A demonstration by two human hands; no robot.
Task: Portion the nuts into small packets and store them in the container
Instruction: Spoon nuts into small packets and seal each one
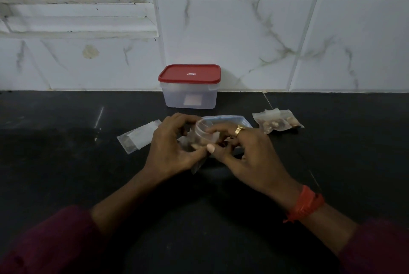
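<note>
Dark table (66, 174): your left hand (168, 147) and right hand (250, 152) fingers grip a small clear plastic packet (205, 130); filling appears underway, seal next.

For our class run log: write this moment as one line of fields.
left hand, right hand: hold open packet | container: red lid on | filled packets: right of hands | empty packets: left
</note>
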